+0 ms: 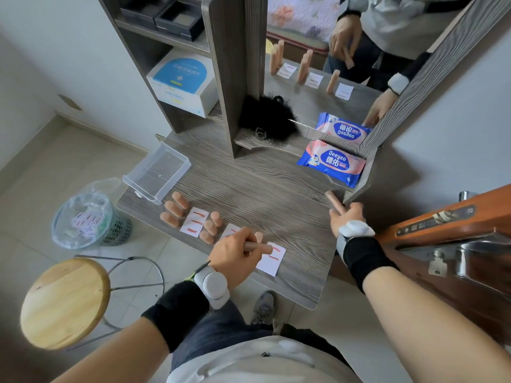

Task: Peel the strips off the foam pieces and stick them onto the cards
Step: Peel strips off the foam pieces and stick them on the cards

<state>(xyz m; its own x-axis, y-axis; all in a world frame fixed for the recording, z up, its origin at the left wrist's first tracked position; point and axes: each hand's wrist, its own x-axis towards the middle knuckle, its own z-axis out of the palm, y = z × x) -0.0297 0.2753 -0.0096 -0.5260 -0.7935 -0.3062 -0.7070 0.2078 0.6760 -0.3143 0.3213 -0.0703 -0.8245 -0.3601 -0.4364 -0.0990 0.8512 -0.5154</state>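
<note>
**A:** Nearest us, the left hand (pixel 235 254) had its grip wrapped round a foam piece (pixel 260 247), held flat over the nearest card (pixel 272 261).

**B:** And the right hand (pixel 345 218)?

**A:** Its grip pinched another foam piece (pixel 333 200) at the right edge of the surface (pixel 276 194).

**B:** Further left, the far card (pixel 195 222) carried red strips, and standing foam pieces (pixel 173 208) clustered beside it.

**A:** Beyond those sat a clear box (pixel 157 172), with a wipes pack (pixel 331 164) far right.

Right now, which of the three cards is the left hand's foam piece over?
The rightmost card: the tip of the foam piece in the left hand overlaps it. The middle card and leftmost card lie further left.
</note>
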